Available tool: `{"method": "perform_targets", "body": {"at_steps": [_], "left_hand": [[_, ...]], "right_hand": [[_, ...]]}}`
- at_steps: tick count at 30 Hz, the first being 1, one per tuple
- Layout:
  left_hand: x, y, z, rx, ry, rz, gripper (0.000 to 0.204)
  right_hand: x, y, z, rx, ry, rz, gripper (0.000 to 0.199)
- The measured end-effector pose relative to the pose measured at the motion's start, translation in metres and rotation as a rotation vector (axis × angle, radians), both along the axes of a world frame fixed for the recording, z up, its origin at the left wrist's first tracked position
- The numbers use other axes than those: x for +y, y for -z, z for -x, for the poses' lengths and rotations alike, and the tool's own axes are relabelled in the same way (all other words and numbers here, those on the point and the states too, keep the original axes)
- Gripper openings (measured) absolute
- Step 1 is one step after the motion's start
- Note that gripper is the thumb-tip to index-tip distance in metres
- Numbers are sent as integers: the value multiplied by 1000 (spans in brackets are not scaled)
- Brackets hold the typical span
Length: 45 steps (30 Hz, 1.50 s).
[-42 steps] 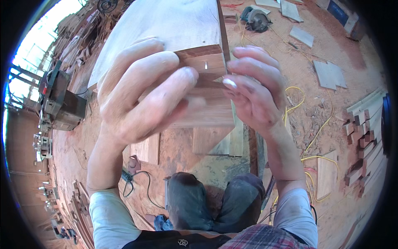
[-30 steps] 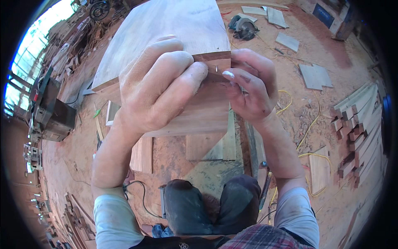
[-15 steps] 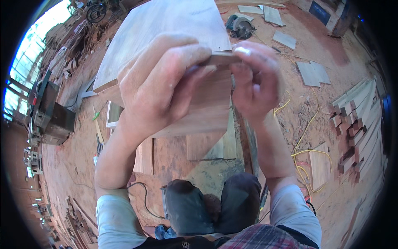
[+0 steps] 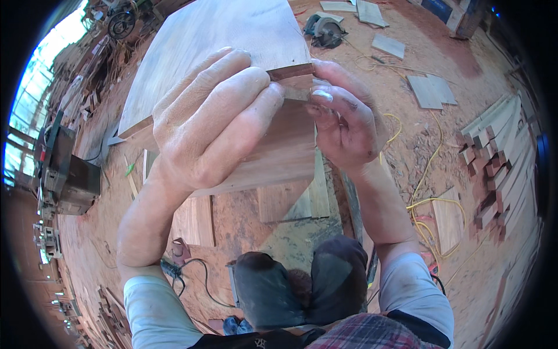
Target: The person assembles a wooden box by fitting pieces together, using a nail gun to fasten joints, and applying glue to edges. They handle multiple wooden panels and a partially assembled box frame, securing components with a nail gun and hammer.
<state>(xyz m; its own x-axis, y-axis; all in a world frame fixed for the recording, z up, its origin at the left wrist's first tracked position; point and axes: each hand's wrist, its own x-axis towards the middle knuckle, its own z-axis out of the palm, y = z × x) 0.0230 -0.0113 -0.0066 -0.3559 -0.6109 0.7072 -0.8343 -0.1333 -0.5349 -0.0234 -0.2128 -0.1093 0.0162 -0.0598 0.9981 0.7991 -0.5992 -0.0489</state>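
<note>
The left hand (image 4: 212, 125) and the right hand (image 4: 347, 119) both seem to pinch one small wooden strip (image 4: 297, 93); it lies at three o'clock from the left grip, long axis nine-to-three, near the pale board (image 4: 232, 35).

You have a circular saw (image 4: 326, 31) ahead to the right, a yellow cord (image 4: 415, 205) looping at your right, stacked wooden strips (image 4: 496, 166) beyond it, and a dark machine (image 4: 75, 186) at your left.
</note>
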Motion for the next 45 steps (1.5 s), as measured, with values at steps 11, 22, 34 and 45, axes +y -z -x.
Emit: {"method": "perform_targets", "body": {"at_steps": [11, 22, 34, 45], "left_hand": [[-4, 2, 5, 73, -53, 21, 36], [1, 6, 15, 230, -103, 33, 34], [-8, 0, 16, 141, -113, 44, 35], [-2, 4, 18, 239, -161, 37, 31]], "right_hand": [[-2, -4, 7, 70, 90, 23, 25], [2, -9, 4, 75, -13, -80, 29], [0, -9, 11, 112, 79, 2, 29], [5, -11, 10, 120, 121, -122, 24]]}}
